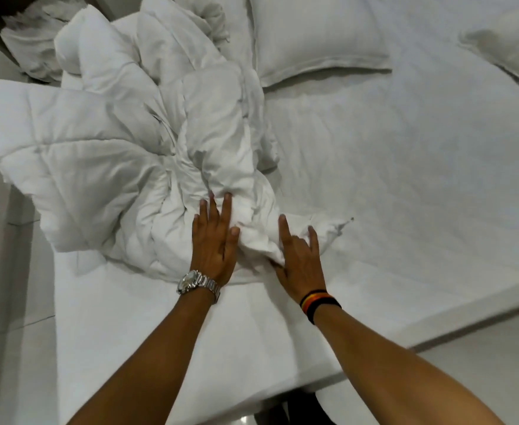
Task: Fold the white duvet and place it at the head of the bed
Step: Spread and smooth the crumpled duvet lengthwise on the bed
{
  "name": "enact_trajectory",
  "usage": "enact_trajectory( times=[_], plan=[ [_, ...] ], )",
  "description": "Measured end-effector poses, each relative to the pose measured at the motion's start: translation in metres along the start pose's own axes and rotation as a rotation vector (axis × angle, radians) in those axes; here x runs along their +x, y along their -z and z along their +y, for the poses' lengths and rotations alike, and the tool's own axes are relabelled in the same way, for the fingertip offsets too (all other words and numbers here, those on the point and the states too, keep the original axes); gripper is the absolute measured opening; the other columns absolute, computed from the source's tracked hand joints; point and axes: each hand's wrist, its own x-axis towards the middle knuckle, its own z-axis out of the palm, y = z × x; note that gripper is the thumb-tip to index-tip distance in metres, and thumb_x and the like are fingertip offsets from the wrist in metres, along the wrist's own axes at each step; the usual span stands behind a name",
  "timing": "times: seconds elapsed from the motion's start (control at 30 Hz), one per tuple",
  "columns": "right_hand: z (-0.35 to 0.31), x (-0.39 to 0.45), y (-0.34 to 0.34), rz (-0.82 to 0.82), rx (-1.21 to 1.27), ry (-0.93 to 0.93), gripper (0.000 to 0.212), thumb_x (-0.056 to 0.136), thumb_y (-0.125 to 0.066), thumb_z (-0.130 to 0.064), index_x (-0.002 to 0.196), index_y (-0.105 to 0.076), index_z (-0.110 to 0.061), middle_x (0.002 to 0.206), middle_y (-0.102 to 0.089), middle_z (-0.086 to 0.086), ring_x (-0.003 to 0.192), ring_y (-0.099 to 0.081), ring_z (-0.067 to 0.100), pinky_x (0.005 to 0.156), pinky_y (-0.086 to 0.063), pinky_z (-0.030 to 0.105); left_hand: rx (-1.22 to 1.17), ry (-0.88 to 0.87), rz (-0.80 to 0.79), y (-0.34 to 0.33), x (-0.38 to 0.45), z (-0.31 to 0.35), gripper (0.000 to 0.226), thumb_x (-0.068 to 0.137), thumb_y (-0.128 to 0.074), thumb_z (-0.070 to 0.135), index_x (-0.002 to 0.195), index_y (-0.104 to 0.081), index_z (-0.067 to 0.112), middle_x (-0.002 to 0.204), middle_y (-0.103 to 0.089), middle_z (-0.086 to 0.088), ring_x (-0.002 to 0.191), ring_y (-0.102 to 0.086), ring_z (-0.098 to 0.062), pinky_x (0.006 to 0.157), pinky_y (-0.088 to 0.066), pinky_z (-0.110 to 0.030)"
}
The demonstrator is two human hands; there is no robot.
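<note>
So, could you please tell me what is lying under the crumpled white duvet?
The duvet lies bunched on the white bed sheet, with both hands, left hand and right hand, on its near edge. It overlaps a pillow corner. Anything beneath the heap is hidden.

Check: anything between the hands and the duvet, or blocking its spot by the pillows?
Nothing between: left hand and right hand already rest on the crumpled duvet. A pillow lies at the head, with the duvet's far end bunched against it; the folded duvet would have to go on or beside it.

Second pillow cut off at right edge; right hand palm buried in duvet.
</note>
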Motion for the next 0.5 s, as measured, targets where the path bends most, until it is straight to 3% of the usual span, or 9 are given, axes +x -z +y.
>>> enact_trajectory(
  times=[0.13,0.23,0.33,0.37,0.5],
  plan=[
    [-0.020,-0.019,0.029,-0.004,0.212,-0.058,0.087,0.096,-0.062,-0.020,0.166,-0.009,-0.025,0.105,-0.069,0.006,0.100,-0.063,0.023,0.116,-0.039,0.043,-0.053,-0.018,0.003,0.013,-0.017,0.010,0.068,0.105,-0.006,0.059,0.165,-0.015,0.030,0.173,-0.009,-0.001,0.160,-0.002,-0.026,0.126,-0.009,-0.052],
    [-0.048,-0.050,0.064,0.030,0.480,-0.258,0.070,0.103,-0.060,-0.027,0.163,-0.026,-0.036,0.140,-0.059,-0.016,0.126,-0.054,-0.001,0.112,-0.042,0.025,-0.120,-0.025,-0.019,0.031,-0.033,0.029,0.070,0.104,-0.001,0.062,0.164,-0.018,0.032,0.172,-0.015,0.005,0.159,-0.005,-0.023,0.125,-0.015,-0.053],
    [-0.081,-0.084,0.093,0.061,0.724,-0.430,0.057,0.103,-0.061,-0.036,0.156,-0.040,-0.045,0.144,-0.044,-0.037,0.128,-0.041,-0.023,0.112,-0.038,0.016,-0.226,-0.068,-0.057,0.045,-0.060,0.049,0.061,0.107,-0.007,0.054,0.163,-0.024,0.034,0.170,-0.021,0.007,0.159,-0.007,-0.017,0.126,-0.019,-0.051],
    [-0.089,-0.095,0.101,0.076,0.789,-0.469,0.056,0.103,-0.063,-0.035,0.154,-0.044,-0.043,0.143,-0.046,-0.037,0.128,-0.042,-0.023,0.114,-0.038,0.017,-0.246,-0.077,-0.073,0.047,-0.070,0.056,0.058,0.108,-0.011,0.049,0.162,-0.025,0.035,0.169,-0.023,0.007,0.158,-0.009,-0.016,0.126,-0.020,-0.049],
    [-0.100,-0.144,0.136,0.116,0.935,-0.599,0.052,0.100,-0.067,-0.025,0.150,-0.053,-0.028,0.150,-0.055,-0.011,0.138,-0.051,0.005,0.117,-0.041,0.030,-0.274,-0.083,-0.142,0.045,-0.114,0.082,0.054,0.108,-0.014,0.049,0.160,-0.029,0.043,0.167,-0.027,0.012,0.157,-0.017,-0.020,0.126,-0.021,-0.047]
  ],
)
